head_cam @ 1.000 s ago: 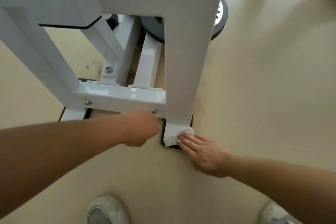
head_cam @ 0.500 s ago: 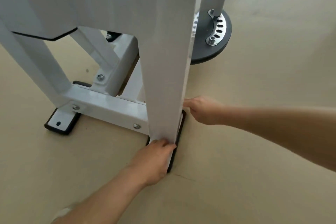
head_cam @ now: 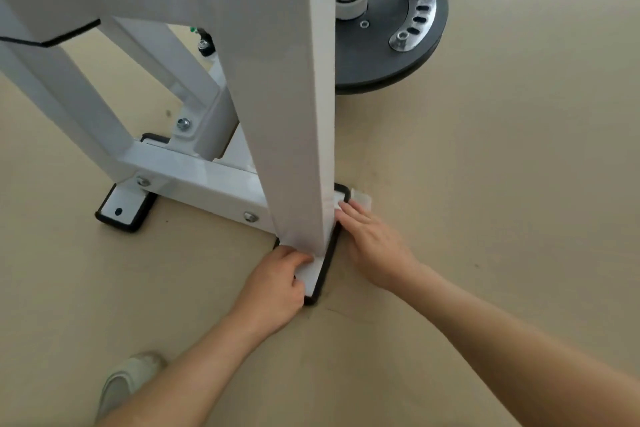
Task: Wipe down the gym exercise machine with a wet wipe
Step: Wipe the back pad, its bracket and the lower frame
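Observation:
The white exercise machine's upright post (head_cam: 294,114) stands on a white foot plate (head_cam: 317,276) edged in black rubber. My left hand (head_cam: 277,284) rests on the near end of that plate, fingers curled against the post's base and holding nothing. On the right side of the post, my right hand (head_cam: 372,243) lies flat with straight fingers. Its fingertips press a white wet wipe (head_cam: 361,199) onto the far corner of the foot plate. Part of the wipe sticks out beyond the fingers onto the floor.
A bolted crossbar (head_cam: 194,180) runs left to a second foot plate (head_cam: 126,208). A dark round disc with a slotted metal bracket (head_cam: 391,45) sits behind the post. The beige floor (head_cam: 502,184) lies all around. My shoe (head_cam: 130,378) shows at the lower left.
My right hand has slid out from behind the post along the foot plate's right edge, and the wipe now shows at its fingertips. My left hand has stayed at the post's base.

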Motion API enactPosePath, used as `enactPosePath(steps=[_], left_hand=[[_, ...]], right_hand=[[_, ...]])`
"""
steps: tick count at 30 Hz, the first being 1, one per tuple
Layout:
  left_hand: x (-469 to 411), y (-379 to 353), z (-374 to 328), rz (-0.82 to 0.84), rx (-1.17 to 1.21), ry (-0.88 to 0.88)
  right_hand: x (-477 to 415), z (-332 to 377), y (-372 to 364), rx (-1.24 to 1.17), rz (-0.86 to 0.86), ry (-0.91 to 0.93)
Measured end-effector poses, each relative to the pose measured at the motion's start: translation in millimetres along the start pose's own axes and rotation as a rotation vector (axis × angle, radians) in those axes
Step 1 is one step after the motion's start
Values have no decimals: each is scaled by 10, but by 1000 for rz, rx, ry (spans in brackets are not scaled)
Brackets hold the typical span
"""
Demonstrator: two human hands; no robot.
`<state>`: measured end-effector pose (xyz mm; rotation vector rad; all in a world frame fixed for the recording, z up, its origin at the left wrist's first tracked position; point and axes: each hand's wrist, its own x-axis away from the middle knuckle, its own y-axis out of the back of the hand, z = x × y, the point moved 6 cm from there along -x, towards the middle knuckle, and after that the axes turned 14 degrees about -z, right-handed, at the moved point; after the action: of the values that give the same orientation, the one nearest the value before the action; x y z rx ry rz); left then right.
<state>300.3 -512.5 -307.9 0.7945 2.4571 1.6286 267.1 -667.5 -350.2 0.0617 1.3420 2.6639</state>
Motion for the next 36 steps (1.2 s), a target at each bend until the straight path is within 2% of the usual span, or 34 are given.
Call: enactPosePath(steps=[2, 5, 7, 10, 15, 18, 19, 20, 22, 23, 24, 25, 27, 29, 32, 36], left_hand=[[18, 5, -7, -58, 72, 117], [68, 20, -61, -146, 214, 287], [81, 30, -101, -189, 279, 334], [119, 85, -83, -222, 274, 342], [324, 88, 52, -132, 133, 312], [384, -9, 70, -89, 66, 256], [379, -22, 59, -94, 64, 244], [365, -26, 37, -99, 78, 237], [322, 9, -55, -120, 122, 207], [303, 56, -125, -140, 133, 167], [277, 117, -212, -164, 136, 110], [257, 190, -305, -184, 131, 50], [215, 353, -474, -218, 84, -73], [178, 512, -617, -235, -25, -196], [142, 647, -781, -204, -183, -370], [0, 862, -948, -217, -120, -315]], right_hand=[[64, 75, -72, -91, -9, -114], [458, 347, -89, -77, -114, -12], [592, 541, -48, -85, -172, 116], [503, 536, -120, -133, -251, 175], [800, 592, -432, 63, -30, 298], [683, 620, -397, -30, -75, 412], [593, 569, -305, -94, -140, 358], [507, 444, -188, -186, -226, 191], [441, 129, 86, -458, -408, -384], [472, 39, 99, -633, -444, -655], [467, 46, 58, -787, -432, -834], [418, 146, 23, -917, -384, -903], [315, 431, -35, -1115, -271, -880], [288, 613, 9, -1167, -208, -845], [192, 711, 283, -1271, -199, -770], [1, 742, 768, -1487, -339, -698]])
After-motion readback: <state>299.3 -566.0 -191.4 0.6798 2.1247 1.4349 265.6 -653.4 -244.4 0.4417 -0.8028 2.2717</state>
